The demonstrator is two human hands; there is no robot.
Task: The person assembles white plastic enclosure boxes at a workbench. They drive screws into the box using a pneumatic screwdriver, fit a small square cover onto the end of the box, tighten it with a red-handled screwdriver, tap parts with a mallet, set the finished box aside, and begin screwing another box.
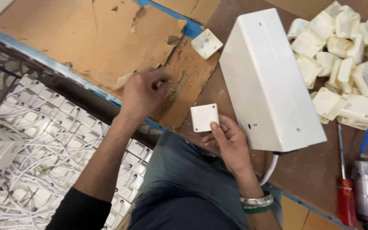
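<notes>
1. I judge the small square white plastic cover could slip: my right hand pinches only its lower edge, thumb on top, beside the tall white plastic housing.
2. My left hand reaches over the torn brown cardboard sheet on the counter, fingertips pressed together on small screws; they could drop.

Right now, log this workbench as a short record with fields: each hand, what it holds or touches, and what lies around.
left hand: fingers pinched over small screws on the torn cardboard sheet
right hand: holds a small square white plastic box
bench centre: tall white housing lying on the brown table
far right: heap of white plastic covers
near right: red-handled screwdriver beside a grey pneumatic driver
beyond the bench edge, left: many wired white boxes
</notes>
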